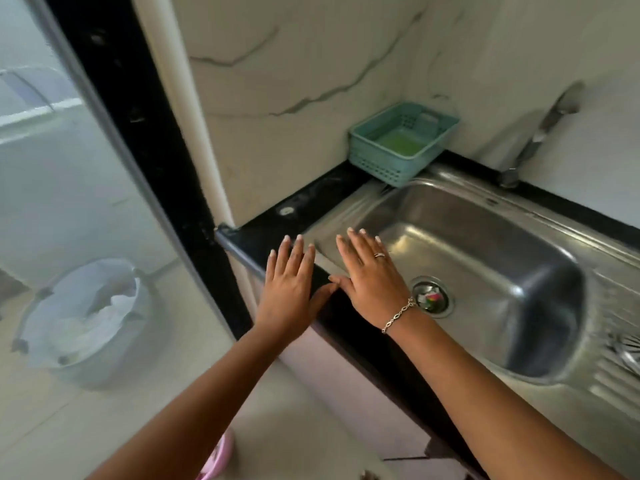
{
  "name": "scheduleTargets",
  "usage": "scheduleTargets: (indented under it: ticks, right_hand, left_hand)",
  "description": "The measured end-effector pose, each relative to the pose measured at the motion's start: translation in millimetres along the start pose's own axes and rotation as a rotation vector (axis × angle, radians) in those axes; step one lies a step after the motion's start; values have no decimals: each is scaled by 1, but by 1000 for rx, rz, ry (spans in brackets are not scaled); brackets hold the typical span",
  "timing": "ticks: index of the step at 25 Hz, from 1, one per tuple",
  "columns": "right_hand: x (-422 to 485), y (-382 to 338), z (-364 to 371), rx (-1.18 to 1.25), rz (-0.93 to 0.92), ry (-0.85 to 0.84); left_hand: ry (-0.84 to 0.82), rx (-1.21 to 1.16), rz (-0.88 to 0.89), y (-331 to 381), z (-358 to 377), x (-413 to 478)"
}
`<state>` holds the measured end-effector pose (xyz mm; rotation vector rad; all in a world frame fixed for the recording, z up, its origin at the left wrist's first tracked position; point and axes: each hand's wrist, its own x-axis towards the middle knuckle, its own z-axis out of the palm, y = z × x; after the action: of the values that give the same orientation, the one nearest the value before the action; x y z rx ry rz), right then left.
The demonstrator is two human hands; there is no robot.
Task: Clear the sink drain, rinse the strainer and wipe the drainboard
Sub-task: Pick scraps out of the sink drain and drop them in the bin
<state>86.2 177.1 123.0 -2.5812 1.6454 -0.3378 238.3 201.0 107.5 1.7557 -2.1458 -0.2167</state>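
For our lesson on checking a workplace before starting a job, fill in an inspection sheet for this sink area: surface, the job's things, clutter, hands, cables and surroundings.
Surface: black countertop around a steel sink; ribbed drainboard on its right.
Job's things: drain strainer sits in the drain with scraps in it.
Clutter: teal basket at the back corner, something green inside.
Hands: left hand and right hand flat, fingers straight, holding nothing, at the sink's front left corner.
Cables: nothing seen.
Surroundings: tap by the marbled wall; lined bin seen through a glass panel.
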Motion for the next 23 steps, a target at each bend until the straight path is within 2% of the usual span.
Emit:
scheduleTargets:
  ticks: [5, 10, 17, 23]
  right_hand:
    - [-34, 94, -15, -51, 185, -12]
    - [-61, 166, -21, -72, 330, -77]
    - [-74, 212, -18, -11, 454, -145]
    - [-76, 230, -11, -17, 527, -170]
  left_hand:
    - [-27, -36, 198, 70, 29, 47]
    - [-219, 80, 350, 118, 65, 92]
    - [-426, 254, 646, 143, 115, 151]
    - [-593, 535, 984, 153, 182, 202]
